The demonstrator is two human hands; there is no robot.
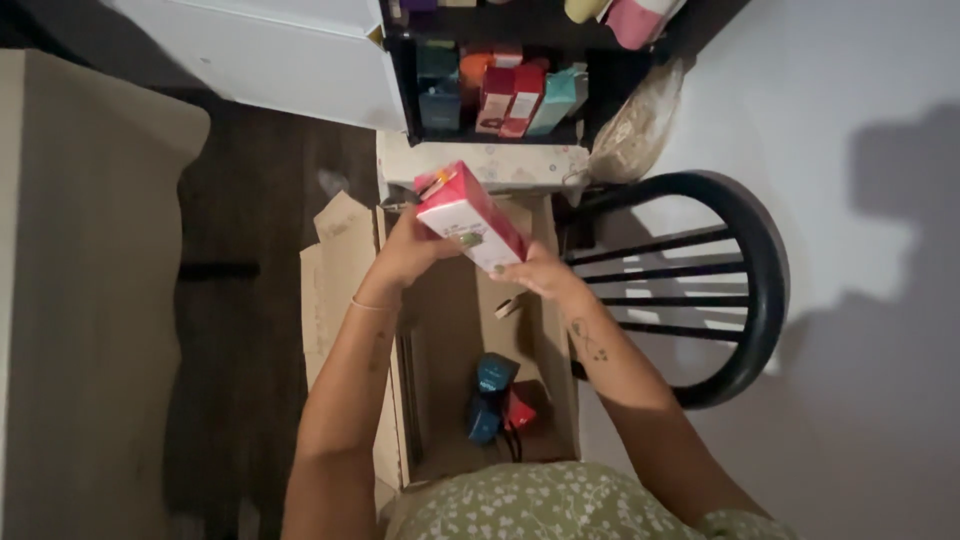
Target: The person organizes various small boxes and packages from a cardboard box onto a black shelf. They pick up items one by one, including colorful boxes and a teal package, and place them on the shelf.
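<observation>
Both hands grip one red and white carton [470, 216], which is lifted above an open cardboard box [560, 380] and tilted, with its red end up and to the left. Going from left to right, a pale cabinet side [80, 300] fills the left edge, then comes a strip of dark wooden floor [250, 200], and then some flat cardboard pieces [330, 270] lying beside the box. Next is the left hand [405, 250], closed around the carton's left side from below, with a thin bracelet [368, 305] on its wrist. The carton is between the two hands, in the air over the far end of the box. The right hand [535, 272] holds the lower right corner of the carton, fingers wrapped under it, and a small tattoo [590, 345] shows on this forearm. Down inside the box lie a blue package [490, 385] and a red package [520, 408], touching each other. Beyond the box stands a dark shelf [400, 80] with red and teal cartons [520, 95] in a row. To the right is a black round-backed wooden chair [760, 290], near a light wall [860, 200]. The person wears a green flowered garment [560, 505].
</observation>
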